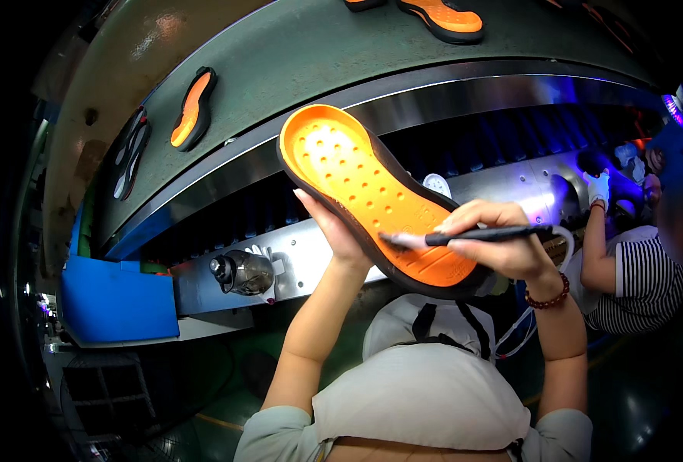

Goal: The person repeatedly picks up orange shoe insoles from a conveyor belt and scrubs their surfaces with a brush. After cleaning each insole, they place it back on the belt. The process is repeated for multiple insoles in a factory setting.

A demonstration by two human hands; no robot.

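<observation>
An orange shoe sole (361,183) with a black rim and rows of small dimples is held up in front of me, tilted so its inner face shows. Its left edge rests in my left hand (340,231); the thumb lies along the rim and the other fingers are hidden underneath. My right hand (503,250) grips a brush (522,232) with a black handle like a pen. The dark bristles touch the orange surface near the sole's lower end. A pale tube (566,245) runs off the brush's back end, past my wrist.
Beyond the metal rail, more soles (194,109) lie on a green belt (280,65). A dark bottle (247,272) stands on the metal ledge at left, beside a blue box (118,296). At right, a co-worker in a striped top (642,283) reaches with a gloved hand under violet light.
</observation>
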